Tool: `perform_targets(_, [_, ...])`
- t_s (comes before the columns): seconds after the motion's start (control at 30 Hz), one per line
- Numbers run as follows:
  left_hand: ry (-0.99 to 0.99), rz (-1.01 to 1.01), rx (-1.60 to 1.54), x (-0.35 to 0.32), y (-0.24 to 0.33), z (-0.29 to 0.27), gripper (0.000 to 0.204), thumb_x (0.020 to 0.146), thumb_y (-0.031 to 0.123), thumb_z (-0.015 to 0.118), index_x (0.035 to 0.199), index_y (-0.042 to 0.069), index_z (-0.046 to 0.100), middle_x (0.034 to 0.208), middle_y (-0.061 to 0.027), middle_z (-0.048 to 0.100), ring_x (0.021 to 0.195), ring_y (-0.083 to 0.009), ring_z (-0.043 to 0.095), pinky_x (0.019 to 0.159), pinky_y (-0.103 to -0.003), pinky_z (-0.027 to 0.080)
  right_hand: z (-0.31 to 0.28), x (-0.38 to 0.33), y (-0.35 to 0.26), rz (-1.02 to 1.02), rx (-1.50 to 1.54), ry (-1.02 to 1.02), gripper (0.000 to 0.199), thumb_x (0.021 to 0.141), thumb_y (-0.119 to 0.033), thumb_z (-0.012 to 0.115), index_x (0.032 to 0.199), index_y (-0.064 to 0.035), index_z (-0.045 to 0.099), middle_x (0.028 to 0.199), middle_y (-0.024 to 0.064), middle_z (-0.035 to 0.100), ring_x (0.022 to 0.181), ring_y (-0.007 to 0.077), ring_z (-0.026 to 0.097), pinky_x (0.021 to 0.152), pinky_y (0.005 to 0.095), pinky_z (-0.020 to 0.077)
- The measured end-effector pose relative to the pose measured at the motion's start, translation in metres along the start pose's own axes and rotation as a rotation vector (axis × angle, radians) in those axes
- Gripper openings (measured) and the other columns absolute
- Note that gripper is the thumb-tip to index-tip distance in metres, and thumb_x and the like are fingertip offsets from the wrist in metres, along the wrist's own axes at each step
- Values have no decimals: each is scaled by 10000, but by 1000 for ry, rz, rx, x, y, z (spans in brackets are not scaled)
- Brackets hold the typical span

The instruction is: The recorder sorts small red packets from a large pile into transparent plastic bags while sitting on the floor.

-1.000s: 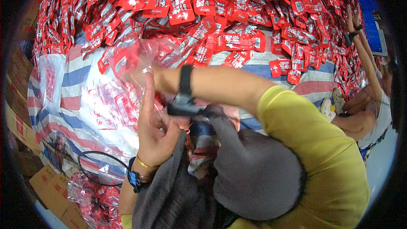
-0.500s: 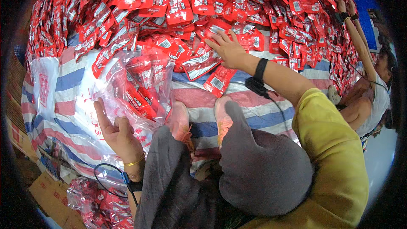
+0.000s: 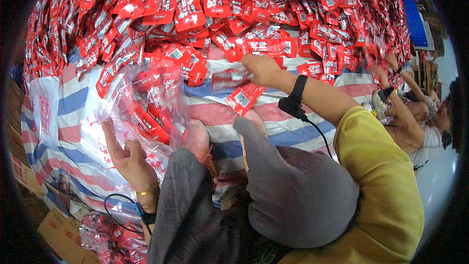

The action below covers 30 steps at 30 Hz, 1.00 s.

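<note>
- One packet (image 3: 227,78), red, motion-blurred: gripped in my right hand (image 3: 264,70).
- One clear bag (image 3: 178,117), several red pouches (image 3: 150,124) inside.
- My left hand (image 3: 131,164), index extended; grip: cannot tell.

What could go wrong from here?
The blurred red packet seems held by one end in the right hand, so it could slip. The clear bag looks slack, so the packets inside might slide out. The loose black cable on the wrist device could snag near the grey-clad right knee.
</note>
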<state>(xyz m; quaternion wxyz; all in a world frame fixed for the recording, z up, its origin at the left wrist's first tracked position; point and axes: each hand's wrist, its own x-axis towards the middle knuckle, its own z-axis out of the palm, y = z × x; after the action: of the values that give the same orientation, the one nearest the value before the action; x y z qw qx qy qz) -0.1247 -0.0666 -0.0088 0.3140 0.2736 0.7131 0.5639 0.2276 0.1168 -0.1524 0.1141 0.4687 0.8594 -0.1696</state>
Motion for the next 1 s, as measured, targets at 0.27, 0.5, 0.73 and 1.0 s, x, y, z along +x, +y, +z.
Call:
perform_targets(0.27, [-25, -8, -34, -1, 5, 9, 810, 830, -88, 530, 1603, 26, 314, 1632, -161, 388, 580, -9, 405, 493, -178, 327, -1, -72, 24, -126, -201, -29, 979, 599, -225, 914, 1469, -156, 470, 1428, 193, 496, 1301, 356, 510, 1050, 475, 472])
perform_targets(0.5, [-27, 1, -17, -7, 0, 10, 786, 851, -58, 530, 1604, 72, 347, 1619, -103, 428, 584, -10, 376, 505, -187, 331, 6, -77, 34, 10, -37, -204, 599, 708, -185, 848, 1213, -72, 545, 1224, 164, 590, 1176, 346, 592, 989, 502, 488])
perform_targets(0.73, [-45, 5, 32, 1, -1, 20, 796, 847, -53, 534, 1608, 79, 341, 1614, -108, 435, 587, -14, 397, 509, -186, 353, -36, 1, 101, -19, -68, 107, 1116, 587, -65, 910, 1538, -134, 332, 1493, 236, 392, 1286, 431, 535, 1015, 483, 521])
perform_targets(1.0, [-47, -22, -37, 1, 5, 27, 831, 829, -135, 510, 1612, 41, 300, 1654, -175, 338, 585, 2, 406, 491, -166, 305, -74, 44, 86, 78, -359, -210, 1288, 456, -442, 1002, 1528, -95, 376, 1497, 173, 436, 1326, 386, 517, 1064, 503, 457])
